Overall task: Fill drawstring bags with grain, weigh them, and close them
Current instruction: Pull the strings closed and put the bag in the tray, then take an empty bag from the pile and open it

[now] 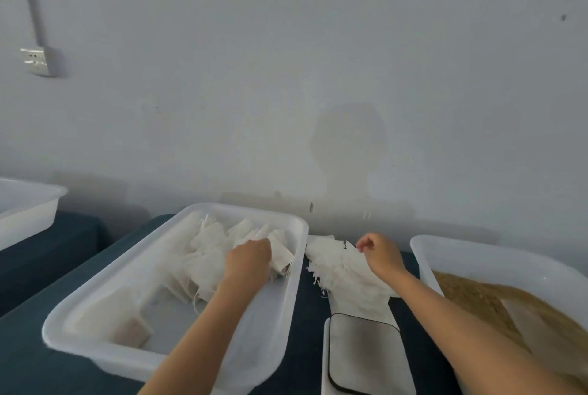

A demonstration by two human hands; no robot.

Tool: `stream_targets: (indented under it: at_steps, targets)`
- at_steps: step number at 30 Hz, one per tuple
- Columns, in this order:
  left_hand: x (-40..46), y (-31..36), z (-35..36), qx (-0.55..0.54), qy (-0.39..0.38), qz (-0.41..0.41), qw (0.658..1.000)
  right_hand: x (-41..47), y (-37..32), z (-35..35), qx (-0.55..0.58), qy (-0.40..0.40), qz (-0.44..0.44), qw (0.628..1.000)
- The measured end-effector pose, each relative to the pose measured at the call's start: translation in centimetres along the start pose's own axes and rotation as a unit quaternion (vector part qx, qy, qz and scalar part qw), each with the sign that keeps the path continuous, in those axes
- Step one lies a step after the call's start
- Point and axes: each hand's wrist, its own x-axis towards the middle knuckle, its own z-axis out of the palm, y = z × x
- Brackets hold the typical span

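Both hands among the bags, one reaching into the tray, one at the loose pile.

The left hand point(251, 256) is curled down among the bags point(206, 254) heaped toward the far end of the white tray point(178, 353) and seems to grip one, though the blur leaves that unsure; the right hand point(380, 254) hovers with fingers loosely curled over the pile of empty bags point(337, 267) that lies on the bench between the tray and the grain tub point(471, 257), and I cannot tell whether it pinches one; to do this step well, I judge, take a single bag by its mouth and shake it free of the neighbours' strings before carrying it toward the grain point(477, 299) at the right edge; the scale point(362, 353) sits at the near edge, just beneath the right forearm.
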Motion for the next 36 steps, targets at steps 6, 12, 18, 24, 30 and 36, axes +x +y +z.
stream_targets:
  at_steps: [6,12,18,24,30,36]
  targets:
    - [0.3,-0.1,1.6,-0.002,-0.002,0.017,1.0,1.7,4.2,1.9,-0.089,-0.102,0.041,0.99]
    - [0.4,-0.5,2.2,-0.037,-0.007,0.003,0.999,2.5,4.5,3.0,-0.152,-0.099,0.028,0.983]
    - [0.4,-0.1,2.5,-0.041,0.015,0.014,0.999,2.5,4.8,2.6,-0.066,-0.022,0.055,0.996]
    - [-0.3,1.0,1.2,-0.062,0.061,0.022,0.996,2.4,3.8,0.5,0.047,0.085,0.052,0.994]
    - [-0.9,5.5,-0.4,-0.201,0.085,0.061,0.974,0.2,0.9,-6.0,0.19,0.102,-0.015,0.976]
    - [-1.8,15.0,0.3,-0.475,-0.088,0.072,0.872,-5.0,2.2,-13.3,0.281,0.11,-0.016,0.953]
